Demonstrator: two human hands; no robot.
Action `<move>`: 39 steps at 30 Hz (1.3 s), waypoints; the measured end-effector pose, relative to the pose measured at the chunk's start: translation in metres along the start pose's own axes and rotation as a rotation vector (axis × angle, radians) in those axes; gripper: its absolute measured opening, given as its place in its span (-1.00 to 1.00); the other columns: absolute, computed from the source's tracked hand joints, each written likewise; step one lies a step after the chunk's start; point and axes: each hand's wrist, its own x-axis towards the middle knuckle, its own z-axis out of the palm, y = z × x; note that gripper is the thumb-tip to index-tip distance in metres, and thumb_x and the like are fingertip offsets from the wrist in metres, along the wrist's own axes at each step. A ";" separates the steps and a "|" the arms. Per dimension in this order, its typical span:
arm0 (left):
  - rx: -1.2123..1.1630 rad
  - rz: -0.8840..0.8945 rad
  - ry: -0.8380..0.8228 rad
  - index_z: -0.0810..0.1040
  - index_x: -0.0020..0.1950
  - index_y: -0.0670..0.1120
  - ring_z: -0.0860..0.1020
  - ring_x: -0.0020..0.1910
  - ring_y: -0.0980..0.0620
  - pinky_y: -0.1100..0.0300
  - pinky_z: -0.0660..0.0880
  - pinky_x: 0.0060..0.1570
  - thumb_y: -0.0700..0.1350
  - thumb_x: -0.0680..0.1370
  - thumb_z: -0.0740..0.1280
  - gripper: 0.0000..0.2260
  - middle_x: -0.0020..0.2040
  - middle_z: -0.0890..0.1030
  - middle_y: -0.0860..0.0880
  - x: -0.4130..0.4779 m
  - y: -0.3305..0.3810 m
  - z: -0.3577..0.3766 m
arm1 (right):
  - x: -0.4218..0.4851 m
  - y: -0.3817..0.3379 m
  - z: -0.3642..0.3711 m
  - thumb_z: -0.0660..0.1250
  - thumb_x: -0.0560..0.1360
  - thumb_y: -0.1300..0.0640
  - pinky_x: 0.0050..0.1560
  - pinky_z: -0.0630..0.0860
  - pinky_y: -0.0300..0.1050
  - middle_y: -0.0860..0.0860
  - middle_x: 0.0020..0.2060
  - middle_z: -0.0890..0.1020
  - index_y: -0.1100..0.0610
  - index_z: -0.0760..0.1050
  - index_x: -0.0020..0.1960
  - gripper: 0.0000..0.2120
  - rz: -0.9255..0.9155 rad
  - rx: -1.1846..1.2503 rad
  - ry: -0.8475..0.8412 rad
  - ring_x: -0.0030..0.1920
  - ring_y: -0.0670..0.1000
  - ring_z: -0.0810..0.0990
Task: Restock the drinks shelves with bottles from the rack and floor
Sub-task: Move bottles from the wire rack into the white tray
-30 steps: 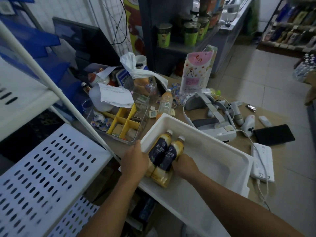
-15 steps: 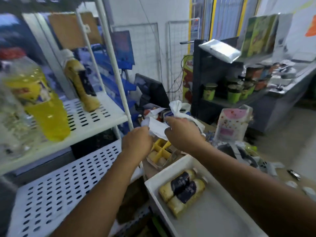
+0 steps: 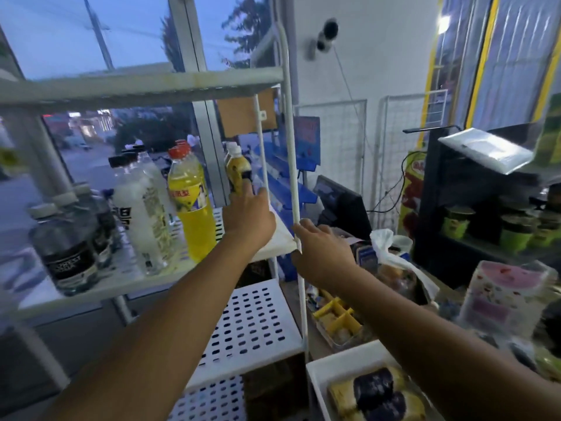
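Note:
My left hand (image 3: 247, 215) reaches onto the white middle shelf (image 3: 282, 238) and grips the base of a small yellow bottle (image 3: 236, 165) with a dark label and white cap, which stands upright near the shelf's right end. Left of it stand a tall yellow drink bottle (image 3: 189, 205) with a red cap, a milky white bottle (image 3: 141, 214) and dark-labelled bottles (image 3: 69, 250). My right hand (image 3: 323, 253) hovers with relaxed fingers just right of the rack's white upright post (image 3: 291, 165) and holds nothing. Two more yellow, dark-labelled bottles (image 3: 376, 396) lie in a white bin (image 3: 315, 378) at the lower right.
A perforated lower shelf (image 3: 252, 323) sits below my arms, and an upper shelf (image 3: 142, 83) above. Right of the rack, a cluttered counter carries a yellow divider tray (image 3: 337, 317), a plastic bag (image 3: 391, 253), a pink packet (image 3: 501, 296) and a monitor (image 3: 343, 205). Green cups (image 3: 455, 223) stand on a dark shelf.
The view tilted up from the bin to the rack. Both hands left the bin's bottles and rose. My left hand reached onto the middle shelf and took hold of the small yellow bottle.

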 end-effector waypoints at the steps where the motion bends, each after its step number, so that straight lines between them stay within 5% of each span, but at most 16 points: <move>1: 0.007 -0.023 0.002 0.24 0.51 -0.02 0.30 0.35 -0.27 -0.10 0.41 0.12 -0.09 0.61 0.21 -0.54 0.53 0.14 -0.12 0.006 -0.004 0.001 | 0.003 -0.003 0.001 0.21 0.58 0.01 0.21 0.45 0.19 -0.01 0.48 0.30 -0.02 0.18 0.52 -0.47 -0.006 0.011 -0.012 0.40 0.18 0.32; 10: -0.131 -0.125 0.075 0.09 0.48 0.13 0.34 0.28 -0.32 -0.04 0.41 0.00 -0.11 0.50 0.36 -0.36 0.52 -0.04 -0.11 0.051 -0.030 0.031 | 0.038 -0.024 0.017 0.18 0.60 0.15 0.18 0.47 0.05 0.03 0.43 0.40 0.03 0.19 0.54 -0.49 -0.010 0.352 -0.094 0.32 0.16 0.48; 14: -0.437 -0.240 0.082 -0.04 0.54 0.17 0.38 0.27 -0.37 -0.06 0.44 -0.09 -0.12 0.52 0.33 -0.26 0.54 -0.01 -0.09 0.073 -0.033 0.049 | 0.065 -0.030 0.026 0.16 0.61 0.14 -0.42 0.41 -0.40 -0.06 -0.08 0.53 -0.02 0.16 0.56 -0.47 0.122 0.555 -0.094 -0.25 -0.12 0.57; 19: -0.859 -0.344 0.028 -0.19 0.59 0.02 0.43 0.30 -0.30 -0.16 0.46 0.21 -0.08 0.51 0.41 -0.11 0.51 0.15 -0.21 0.101 -0.041 0.075 | 0.110 -0.034 0.036 0.17 0.63 0.06 -0.39 0.33 -0.35 0.01 0.17 0.54 -0.01 0.17 0.54 -0.50 0.165 0.595 -0.020 -0.24 -0.19 0.50; 24: -1.004 -0.409 0.062 -0.08 0.57 0.03 0.50 0.25 -0.28 -0.20 0.44 0.24 -0.05 0.46 0.46 -0.12 0.40 0.39 -0.21 0.123 -0.048 0.100 | 0.148 -0.048 0.047 0.15 0.66 -0.05 -0.56 0.40 -0.41 -0.05 0.08 0.53 -0.08 0.21 0.50 -0.57 0.234 0.728 0.054 -0.27 -0.13 0.58; 28: -1.066 -0.478 0.051 0.05 0.52 0.00 0.52 0.25 -0.21 -0.17 0.42 0.27 -0.04 0.49 0.43 -0.26 0.36 0.50 -0.12 0.134 -0.052 0.117 | 0.168 -0.046 0.053 0.16 0.65 -0.03 -0.53 0.41 -0.33 -0.02 0.31 0.46 -0.08 0.20 0.50 -0.56 0.287 0.801 0.096 -0.14 -0.08 0.58; 34: -1.045 -0.461 0.104 0.18 0.49 0.03 0.55 0.22 -0.19 -0.14 0.48 0.20 0.09 0.49 0.42 -0.34 0.32 0.54 -0.07 0.121 -0.045 0.118 | 0.189 -0.039 0.048 0.15 0.65 0.13 -0.33 0.34 -0.30 0.01 0.36 0.47 0.00 0.26 0.50 -0.59 0.353 0.935 0.118 -0.02 -0.07 0.50; 37: -1.084 -0.486 0.116 0.25 0.45 0.05 0.60 0.08 -0.18 -0.11 0.54 0.09 0.16 0.46 0.42 -0.36 0.20 0.61 -0.04 0.094 -0.041 0.108 | 0.195 -0.039 0.045 0.15 0.63 0.17 -0.10 0.48 -0.19 0.01 0.27 0.52 0.05 0.31 0.45 -0.61 0.329 0.970 0.151 0.01 -0.05 0.53; 39: -1.118 -0.462 0.135 0.33 0.36 0.05 0.61 0.02 -0.12 -0.01 0.55 0.00 0.15 0.44 0.44 -0.44 0.10 0.63 0.02 0.072 -0.041 0.101 | 0.199 -0.038 0.047 0.17 0.60 0.16 -0.12 0.45 -0.17 0.00 0.06 0.53 0.03 0.38 0.31 -0.71 0.318 0.985 0.161 -0.03 -0.02 0.51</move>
